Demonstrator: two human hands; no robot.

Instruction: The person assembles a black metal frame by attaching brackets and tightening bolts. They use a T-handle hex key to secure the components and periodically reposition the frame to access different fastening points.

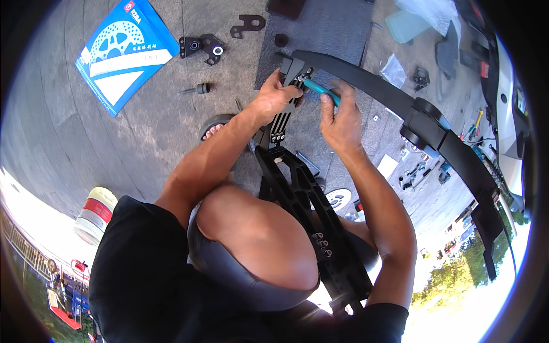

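A long black metal frame point(300, 186) with cut-outs lies between my legs, its far end pointing away from me. My left hand point(270, 98) is wrapped round that far end, thumb on top near a group of small silver bolts point(305, 75). Between the fingers and thumb of my right hand point(343, 124) is a teal cylindrical handle point(321, 90). Its front end meets the bolts; the exact tip is too small to make out. A long curved black fender-like piece point(374, 84) runs from beside this spot toward the right.
On the ground at the far left lies a blue-and-white package point(128, 54), beside a black bracket with round holes point(201, 48) and a hooked plate point(247, 26). A dark mat point(334, 37) is ahead. Loose hardware point(414, 177) lies right; a bucket point(96, 210) stands left.
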